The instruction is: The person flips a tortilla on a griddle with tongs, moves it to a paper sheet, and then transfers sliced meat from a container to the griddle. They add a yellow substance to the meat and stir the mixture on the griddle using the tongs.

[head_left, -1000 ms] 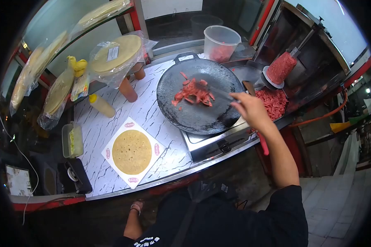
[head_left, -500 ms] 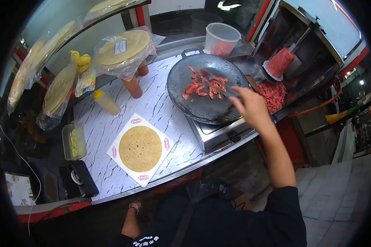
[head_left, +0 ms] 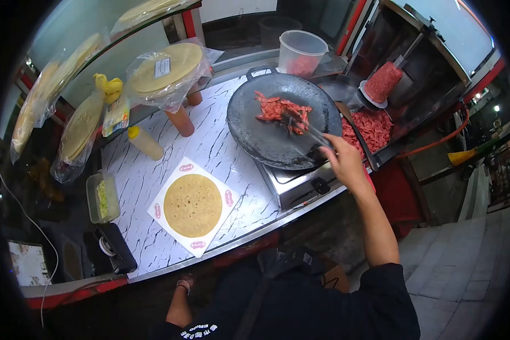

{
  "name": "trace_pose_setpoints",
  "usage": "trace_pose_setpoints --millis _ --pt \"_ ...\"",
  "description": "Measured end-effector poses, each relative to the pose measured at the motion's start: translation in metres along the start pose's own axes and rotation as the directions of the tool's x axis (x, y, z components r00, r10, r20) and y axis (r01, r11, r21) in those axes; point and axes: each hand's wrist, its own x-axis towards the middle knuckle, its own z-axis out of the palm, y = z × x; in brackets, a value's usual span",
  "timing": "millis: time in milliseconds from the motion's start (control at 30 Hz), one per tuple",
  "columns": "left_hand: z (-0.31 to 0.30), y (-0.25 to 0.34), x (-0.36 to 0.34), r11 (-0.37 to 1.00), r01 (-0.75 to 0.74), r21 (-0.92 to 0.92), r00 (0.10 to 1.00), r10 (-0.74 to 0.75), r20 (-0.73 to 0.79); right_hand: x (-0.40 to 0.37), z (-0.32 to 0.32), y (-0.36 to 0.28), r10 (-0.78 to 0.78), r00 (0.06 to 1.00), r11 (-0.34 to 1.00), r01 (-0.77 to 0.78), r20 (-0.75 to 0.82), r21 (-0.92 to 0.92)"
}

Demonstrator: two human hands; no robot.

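Observation:
My right hand (head_left: 345, 161) is closed round the handle end of metal tongs (head_left: 318, 136). The tips of the tongs press into cooked meat strips (head_left: 275, 107), which are gathered in a heap on a round black griddle pan (head_left: 266, 144). The pan sits on a silver gas stove (head_left: 289, 190). My left hand (head_left: 187, 281) hangs low by my body, below the counter's front edge, with a band at its wrist. Its fingers are dim and mostly hidden. A round flatbread (head_left: 192, 205) lies on white printed paper (head_left: 180, 245) left of the stove.
Right of the pan are a tray of shaved meat (head_left: 374, 127), a long-handled dark utensil (head_left: 360, 139) and a meat cone (head_left: 383, 83) on a spit. A clear bucket (head_left: 302, 54) stands behind. Sauce bottles (head_left: 145, 143), bagged flatbreads (head_left: 167, 68) and a lettuce tub (head_left: 102, 195) are leftward.
The spread-out meat strips have been pushed together into a heap toward the back of the pan. My right hand has shifted slightly toward me, and the tongs show more clearly.

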Motion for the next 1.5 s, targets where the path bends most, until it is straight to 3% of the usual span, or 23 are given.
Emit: trace_pose_setpoints --millis 33,100,167,233,267,300,367,567,667,733,767,800,833,900,967,1067,1133,1233,1333,1400,1500 --pt "-0.001 0.002 -0.002 1.0 0.011 -0.015 1.0 -0.011 0.015 0.003 -0.006 0.005 0.009 0.997 0.998 -0.004 -0.077 0.067" --pt "-0.003 0.01 -0.002 0.999 0.014 -0.04 1.0 -0.014 0.013 -0.004 -0.027 0.021 0.093 0.993 0.977 -0.078 -0.066 0.2" --pt "-0.005 0.017 -0.001 0.998 0.02 -0.064 1.0 -0.02 0.008 -0.019 -0.038 0.024 -0.025 0.989 0.96 0.064 -0.146 0.272" --pt "-0.009 0.026 -0.002 0.996 0.031 -0.085 1.0 -0.031 0.0 -0.048 -0.029 0.048 0.062 0.997 0.995 -0.064 0.036 0.076" --pt "-0.01 0.03 -0.003 0.994 0.037 -0.098 0.999 -0.037 -0.002 -0.065 -0.01 0.056 0.116 0.992 0.982 -0.123 0.053 0.146" --pt "-0.011 0.034 -0.003 0.993 0.043 -0.109 0.999 -0.044 -0.005 -0.082 0.008 0.058 0.096 0.994 0.977 -0.104 0.05 0.185" --pt "-0.013 0.042 -0.005 0.989 0.056 -0.134 0.998 -0.059 -0.017 -0.105 0.038 0.069 -0.115 0.993 0.977 0.118 -0.027 0.179" --pt "-0.028 0.051 -0.007 0.982 0.069 -0.178 0.995 -0.08 -0.06 -0.128 0.068 0.085 -0.173 0.972 0.947 0.208 -0.157 0.244" --pt "-0.042 0.05 -0.003 0.976 0.051 -0.211 0.992 -0.075 -0.103 -0.13 0.074 0.086 -0.247 0.954 0.951 0.272 -0.168 0.145" --pt "-0.058 0.053 -0.003 0.971 0.018 -0.238 0.986 -0.057 -0.159 -0.133 0.083 0.077 -0.077 0.981 0.976 0.11 -0.179 0.187" --pt "-0.066 0.054 -0.004 0.966 -0.013 -0.258 0.979 -0.041 -0.2 -0.136 0.084 0.069 -0.074 0.981 0.977 0.107 -0.179 0.184" --pt "-0.075 0.054 -0.006 0.949 -0.086 -0.303 0.954 -0.009 -0.299 -0.135 0.08 0.053 0.224 0.964 0.926 -0.164 -0.144 0.34" --pt "-0.047 0.045 0.007 0.921 -0.006 -0.391 0.974 -0.083 -0.211 -0.133 0.078 0.043 0.493 0.868 0.779 -0.408 -0.064 0.476" --pt "-0.054 0.06 -0.001 0.833 0.182 -0.522 0.973 -0.228 -0.025 -0.132 0.066 0.047 0.475 0.875 0.752 -0.345 -0.098 0.562" --pt "-0.042 0.052 0.001 0.878 0.185 -0.441 0.979 -0.205 0.002 -0.115 0.033 0.041 0.419 0.9 0.802 -0.304 -0.12 0.514" --pt "-0.02 0.039 0.004 0.935 0.144 -0.326 0.989 -0.149 0.01 -0.06 -0.009 0.0 0.152 0.962 0.945 -0.074 -0.227 0.319" --pt "-0.015 0.032 0.005 0.948 0.131 -0.288 0.991 -0.132 0.016 -0.023 -0.013 -0.015 -0.013 0.992 0.992 0.029 -0.124 0.126" --pt "-0.013 0.023 0.005 0.963 0.119 -0.242 0.993 -0.117 0.023 0.012 0.002 -0.02 -0.096 0.994 0.981 0.104 0.052 -0.164" --pt "-0.011 0.013 0.006 0.971 0.098 -0.218 0.995 -0.099 0.005 0.029 -0.001 0.008 -0.063 0.998 0.975 0.062 0.001 -0.214" --pt "-0.006 0.012 0.003 0.972 0.094 -0.214 0.995 -0.097 -0.006 0.025 -0.022 0.02 0.093 0.995 0.996 -0.093 -0.033 -0.013" --pt "0.006 0.015 -0.008 0.974 0.087 -0.211 0.996 -0.091 -0.011 0.005 -0.062 0.008 0.31 0.951 0.942 -0.307 0.001 0.136"
